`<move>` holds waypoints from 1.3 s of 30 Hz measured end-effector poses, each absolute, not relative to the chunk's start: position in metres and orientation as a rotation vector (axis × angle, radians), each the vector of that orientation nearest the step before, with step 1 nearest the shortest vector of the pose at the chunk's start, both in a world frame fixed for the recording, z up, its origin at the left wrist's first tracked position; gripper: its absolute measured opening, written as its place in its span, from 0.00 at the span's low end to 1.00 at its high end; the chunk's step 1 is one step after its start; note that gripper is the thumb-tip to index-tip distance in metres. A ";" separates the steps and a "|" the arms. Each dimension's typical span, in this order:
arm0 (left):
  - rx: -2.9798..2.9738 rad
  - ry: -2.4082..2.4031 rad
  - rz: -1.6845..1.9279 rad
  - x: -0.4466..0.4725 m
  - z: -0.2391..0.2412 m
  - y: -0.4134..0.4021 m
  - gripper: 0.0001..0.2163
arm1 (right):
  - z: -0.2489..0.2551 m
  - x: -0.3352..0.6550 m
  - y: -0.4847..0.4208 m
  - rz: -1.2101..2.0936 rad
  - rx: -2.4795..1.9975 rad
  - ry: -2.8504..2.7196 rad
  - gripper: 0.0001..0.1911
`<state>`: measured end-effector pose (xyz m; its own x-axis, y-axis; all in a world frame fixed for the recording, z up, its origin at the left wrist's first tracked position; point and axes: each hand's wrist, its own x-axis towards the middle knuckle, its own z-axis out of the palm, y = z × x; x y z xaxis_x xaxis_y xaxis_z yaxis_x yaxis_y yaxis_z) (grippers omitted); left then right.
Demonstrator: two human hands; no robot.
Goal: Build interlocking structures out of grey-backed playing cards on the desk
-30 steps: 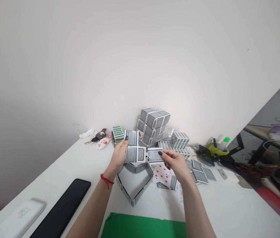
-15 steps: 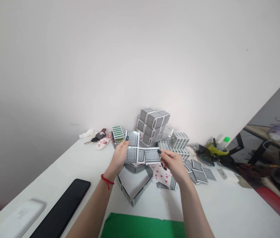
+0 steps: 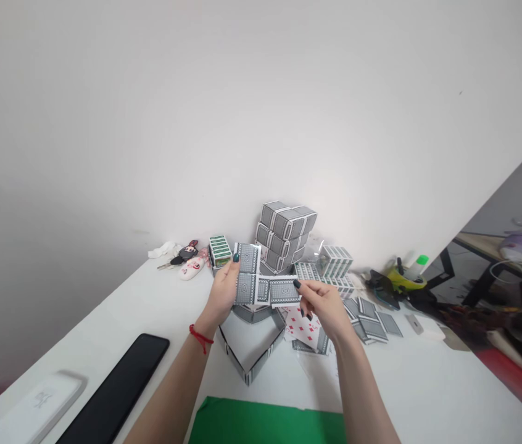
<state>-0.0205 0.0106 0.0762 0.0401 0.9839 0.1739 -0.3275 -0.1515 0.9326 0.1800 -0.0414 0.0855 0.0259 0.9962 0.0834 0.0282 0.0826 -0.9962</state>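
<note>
My left hand (image 3: 222, 293) grips a folded card piece (image 3: 248, 280) made of grey-backed playing cards, held above the table. My right hand (image 3: 323, 306) pinches another folded card (image 3: 284, 291) and holds it against the right side of that piece. Below both hands sits a heart-shaped frame of folded cards (image 3: 252, 342) on the white table (image 3: 159, 302). A stack of card cubes (image 3: 285, 236) stands behind the hands by the wall.
Loose cards (image 3: 372, 324) and a face-up red-pip card (image 3: 302, 327) lie right of the frame. A black phone (image 3: 117, 388) and white case (image 3: 34, 410) lie at left. A green sheet (image 3: 265, 422) is at the front edge. Keychains (image 3: 189, 262) and a card box (image 3: 220, 250) rest near the wall.
My right hand has brought its folded card leftward until it meets the piece in my left hand. The left hand has barely moved.
</note>
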 end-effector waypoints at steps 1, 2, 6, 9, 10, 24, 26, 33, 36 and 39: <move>1.119 0.832 1.414 -0.021 0.076 0.010 0.23 | 0.086 0.180 -0.042 1.115 -1.178 -1.252 0.20; 1.130 0.832 1.415 -0.021 0.076 0.010 0.23 | 0.087 0.179 -0.042 1.115 -1.175 -1.256 0.20; 1.187 0.840 1.416 -0.021 0.076 0.009 0.22 | 0.087 0.174 -0.042 1.128 -1.152 -1.260 0.19; 1.210 0.859 1.427 -0.021 0.077 0.010 0.22 | 0.085 0.170 -0.040 1.154 -1.128 -1.250 0.20; 1.206 0.864 1.437 -0.021 0.077 0.010 0.23 | 0.084 0.168 -0.040 1.165 -1.121 -1.244 0.20; 1.045 0.862 1.465 -0.014 0.072 0.011 0.23 | 0.073 0.161 -0.033 1.199 -1.085 -1.202 0.20; 0.993 0.820 1.443 -0.013 0.073 0.010 0.25 | 0.074 0.161 -0.033 1.193 -1.086 -1.192 0.20; 0.904 0.600 1.369 -0.009 0.076 0.008 0.31 | 0.075 0.164 -0.034 1.170 -1.090 -1.193 0.20; 0.943 0.670 1.406 -0.011 0.075 0.008 0.29 | 0.076 0.165 -0.035 1.173 -1.076 -1.187 0.21; 1.086 0.766 1.411 -0.014 0.075 0.008 0.23 | 0.077 0.165 -0.035 1.188 -1.052 -1.180 0.19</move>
